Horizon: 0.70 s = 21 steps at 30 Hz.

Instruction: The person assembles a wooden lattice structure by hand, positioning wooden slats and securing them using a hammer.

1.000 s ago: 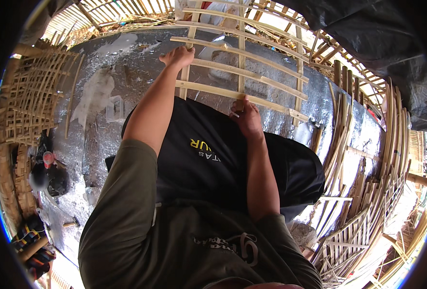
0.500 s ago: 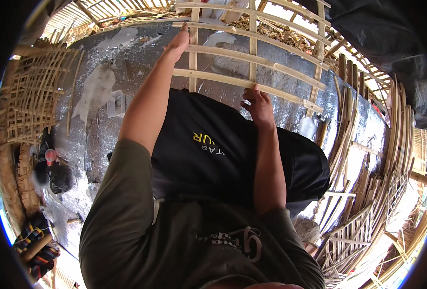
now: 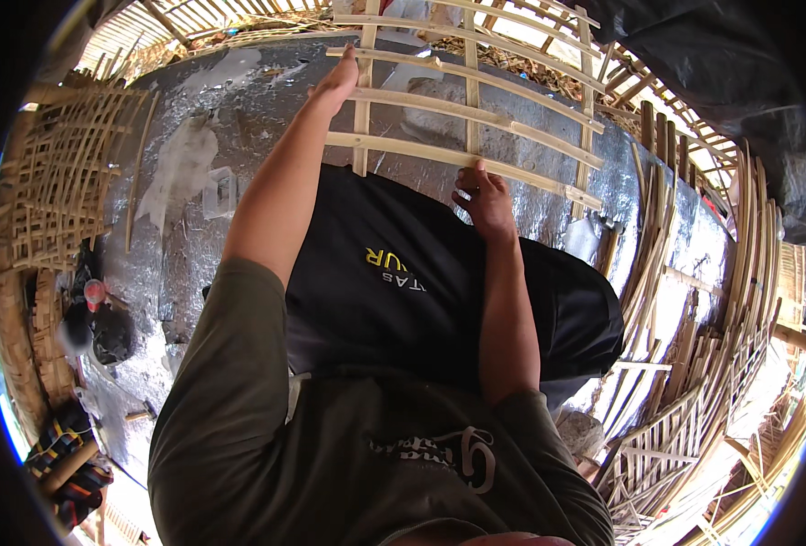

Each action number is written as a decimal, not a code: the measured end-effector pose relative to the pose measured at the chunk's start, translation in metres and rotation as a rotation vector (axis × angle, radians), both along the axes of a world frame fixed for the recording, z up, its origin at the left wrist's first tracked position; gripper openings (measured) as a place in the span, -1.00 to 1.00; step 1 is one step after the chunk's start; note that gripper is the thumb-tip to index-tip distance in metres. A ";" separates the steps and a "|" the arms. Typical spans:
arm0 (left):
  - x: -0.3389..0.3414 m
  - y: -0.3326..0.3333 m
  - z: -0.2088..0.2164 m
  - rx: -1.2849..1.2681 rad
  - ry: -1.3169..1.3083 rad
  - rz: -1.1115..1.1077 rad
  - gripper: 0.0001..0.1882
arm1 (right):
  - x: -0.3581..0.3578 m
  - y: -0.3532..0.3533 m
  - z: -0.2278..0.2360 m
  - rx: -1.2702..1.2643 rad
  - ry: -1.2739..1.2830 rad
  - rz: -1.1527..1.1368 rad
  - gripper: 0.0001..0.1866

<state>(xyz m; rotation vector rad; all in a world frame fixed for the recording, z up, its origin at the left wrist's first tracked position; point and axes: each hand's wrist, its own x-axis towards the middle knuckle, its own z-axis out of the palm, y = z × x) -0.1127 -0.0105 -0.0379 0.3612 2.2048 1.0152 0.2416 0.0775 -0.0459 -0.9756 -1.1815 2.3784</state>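
Daylight burned white beyond the slatted frame (image 3: 472, 115) and glared off the silvery floor (image 3: 619, 182) to its right; the black tarp (image 3: 712, 82) past its upper right lay dim; fisheye distortion bowed the frame.

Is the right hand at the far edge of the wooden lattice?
No, the right hand is at the edge of the lattice nearest the black cloth.
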 end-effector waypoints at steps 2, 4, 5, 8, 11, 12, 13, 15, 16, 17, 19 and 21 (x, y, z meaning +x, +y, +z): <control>-0.008 -0.005 -0.003 -0.045 -0.024 -0.021 -0.18 | -0.003 -0.003 0.001 -0.019 -0.013 0.012 -0.58; -0.006 -0.007 -0.006 -0.070 -0.009 0.011 -0.17 | -0.004 -0.004 0.001 -0.035 -0.047 0.019 -0.57; 0.002 -0.005 -0.003 -0.079 -0.007 0.019 -0.17 | -0.001 -0.002 -0.001 -0.034 -0.067 0.015 -0.57; 0.024 0.001 0.014 -0.189 0.051 0.006 -0.15 | 0.001 0.001 -0.004 -0.035 -0.098 0.005 -0.55; 0.010 -0.007 0.002 -0.137 0.058 0.015 -0.15 | -0.002 -0.002 -0.003 -0.052 -0.086 0.016 -0.53; 0.005 -0.012 -0.001 -0.132 0.051 0.024 -0.15 | -0.005 -0.004 -0.002 -0.066 -0.082 0.037 -0.52; 0.011 -0.009 0.003 -0.121 0.034 0.020 -0.14 | -0.002 -0.001 -0.004 -0.074 -0.088 0.044 -0.51; 0.019 -0.001 0.004 -0.118 0.013 -0.007 -0.14 | 0.003 0.002 -0.008 -0.072 -0.087 0.012 -0.51; 0.016 -0.004 0.004 -0.129 0.019 -0.017 -0.14 | 0.001 0.001 -0.006 -0.072 -0.076 0.009 -0.51; 0.013 -0.006 0.003 -0.139 0.025 -0.028 -0.14 | -0.001 -0.001 -0.004 -0.086 -0.069 0.004 -0.55; 0.010 -0.007 0.000 -0.156 0.030 -0.020 -0.13 | -0.002 -0.003 -0.001 -0.113 -0.056 -0.008 -0.63; 0.008 -0.008 -0.004 -0.165 0.027 -0.019 -0.13 | -0.003 -0.004 0.002 -0.117 -0.039 -0.008 -0.63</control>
